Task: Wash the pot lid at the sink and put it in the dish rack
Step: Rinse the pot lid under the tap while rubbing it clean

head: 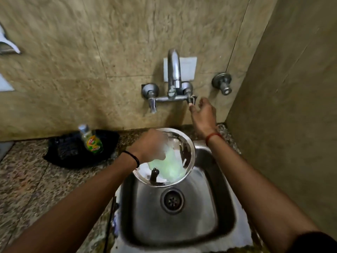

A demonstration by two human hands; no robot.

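Note:
A round steel pot lid (pixel 187 147) is held tilted over the back left of the steel sink (pixel 198 212), its shiny face towards me with soap foam and a green sponge (pixel 169 165) on it. My left hand (pixel 151 145) grips the lid at its upper left edge, together with the sponge. My right hand (pixel 202 112) is raised to the wall tap, fingers apart, its fingertips at the tap's right lever (pixel 192 100). I see no water running from the spout (pixel 174 68). No dish rack is in view.
A dish soap bottle (pixel 90 139) lies in a black tray (pixel 67 150) on the speckled stone counter (pixel 27 183) left of the sink. A second valve (pixel 222 84) sticks out of the wall on the right. A tiled side wall (pixel 291 125) closes in on the right.

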